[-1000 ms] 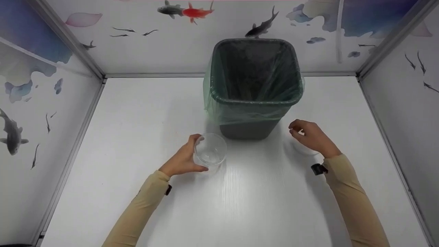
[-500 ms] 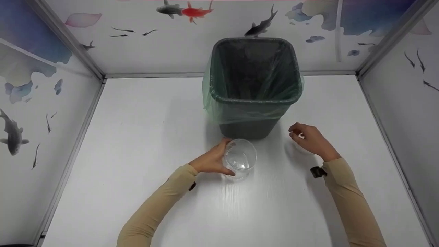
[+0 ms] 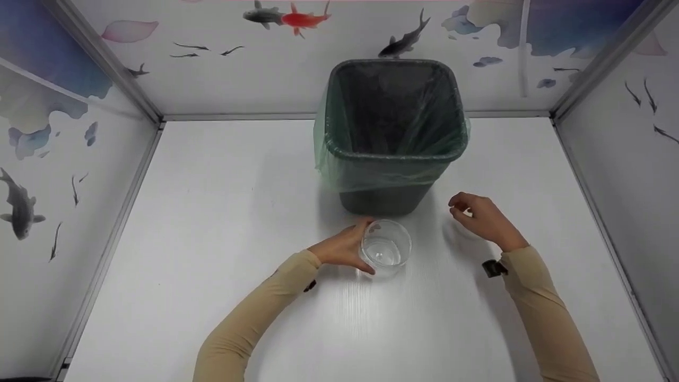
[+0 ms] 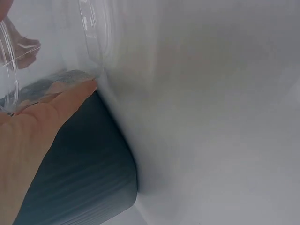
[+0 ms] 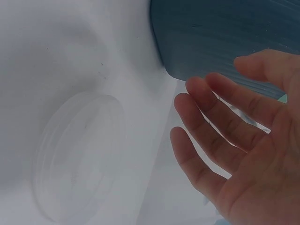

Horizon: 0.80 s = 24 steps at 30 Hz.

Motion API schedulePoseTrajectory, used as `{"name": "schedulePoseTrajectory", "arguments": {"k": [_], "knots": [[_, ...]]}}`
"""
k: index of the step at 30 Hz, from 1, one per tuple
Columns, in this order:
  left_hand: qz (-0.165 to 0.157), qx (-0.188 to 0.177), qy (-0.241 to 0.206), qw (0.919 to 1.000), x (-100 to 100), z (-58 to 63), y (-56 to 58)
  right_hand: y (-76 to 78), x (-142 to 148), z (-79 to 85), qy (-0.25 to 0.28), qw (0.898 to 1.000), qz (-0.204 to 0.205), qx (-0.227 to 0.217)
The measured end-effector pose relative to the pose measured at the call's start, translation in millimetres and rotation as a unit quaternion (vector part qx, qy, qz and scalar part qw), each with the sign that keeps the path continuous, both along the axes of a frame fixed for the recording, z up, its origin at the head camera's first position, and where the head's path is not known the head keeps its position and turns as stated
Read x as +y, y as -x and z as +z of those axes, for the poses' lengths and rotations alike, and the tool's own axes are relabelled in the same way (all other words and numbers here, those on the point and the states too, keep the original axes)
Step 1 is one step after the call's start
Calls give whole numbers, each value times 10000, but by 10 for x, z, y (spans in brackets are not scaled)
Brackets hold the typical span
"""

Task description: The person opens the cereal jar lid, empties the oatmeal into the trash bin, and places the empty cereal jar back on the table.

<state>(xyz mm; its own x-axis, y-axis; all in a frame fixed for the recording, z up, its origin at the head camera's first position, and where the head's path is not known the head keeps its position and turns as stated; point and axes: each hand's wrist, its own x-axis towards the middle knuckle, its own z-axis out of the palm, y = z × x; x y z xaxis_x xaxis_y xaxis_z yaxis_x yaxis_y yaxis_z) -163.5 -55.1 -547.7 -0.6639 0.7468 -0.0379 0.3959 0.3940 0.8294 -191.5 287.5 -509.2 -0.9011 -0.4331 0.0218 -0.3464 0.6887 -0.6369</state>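
A clear round plastic container (image 3: 386, 246) is upright in front of the bin. My left hand (image 3: 347, 247) holds its left side, thumb toward the near side and fingers around the far side. In the left wrist view, the container's base (image 4: 93, 37) is at or very close to the tabletop. My right hand (image 3: 480, 217) is right of the container, holding nothing; the right wrist view shows its fingers (image 5: 213, 140) loosely bent and spread. Below that hand a round translucent lid (image 5: 79, 159) lies on the table, mostly hidden in the head view.
A dark bin (image 3: 384, 199) lined with a green bag (image 3: 392, 175) stands at the back of the white table (image 3: 228, 185), just beyond the container. Panels printed with fish (image 3: 406, 40) enclose the table at the back and both sides.
My left hand has carried the container rightward and slightly toward me, and it now looks more upright. The right hand has shifted only slightly toward me.
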Motion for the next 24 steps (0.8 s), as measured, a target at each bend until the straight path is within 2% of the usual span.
{"name": "schedulePoseTrajectory", "arguments": {"k": [3,9,17,20,24], "knots": [[-36,-2,3,10000,-1,-5,8,1,13,-5,-14,10000,-25,23],[-13,-316,202,9993,-36,3,-1,7,23,-23,-17,9999,-43,102],[-142,-283,281,9991,-174,75,-10,3,42,-62,-83,9999,13,82],[-101,-193,442,9988,-261,131,3,5,60,-62,-82,9999,-7,60],[-16,102,636,9979,-398,198,42,10,83,-46,-108,9999,-8,-9]]}}
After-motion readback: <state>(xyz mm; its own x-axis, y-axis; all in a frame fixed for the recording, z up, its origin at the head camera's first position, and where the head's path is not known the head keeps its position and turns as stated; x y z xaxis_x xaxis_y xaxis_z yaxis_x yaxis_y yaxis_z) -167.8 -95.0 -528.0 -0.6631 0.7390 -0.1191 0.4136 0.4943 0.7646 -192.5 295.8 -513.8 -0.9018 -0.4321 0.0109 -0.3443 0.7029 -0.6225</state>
